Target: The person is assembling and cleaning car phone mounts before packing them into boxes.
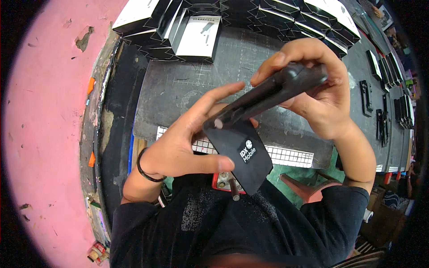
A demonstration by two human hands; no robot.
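Between my hands, above the near part of the worktop, is a black folding stand (270, 93). It has a thick hinged arm and a flat plate (257, 167) with white print, hanging down toward me. My left hand (178, 145), with a dark band on the wrist, grips the plate, thumb along its left edge and fingers partly hidden behind it. At the upper right my right hand (328, 105) holds the arm's rounded end between thumb and curled fingers. The arm slants up from the plate to that end.
White-and-black boxes (199, 38) crowd the far edge of the dark worktop (172, 85). Further black stands (366, 98) lie on the right. A red metal fixture (221, 182) sits at the near edge, close to my body. A pink wall (49, 134) rises at left; a pink stool (308, 187) stands below.
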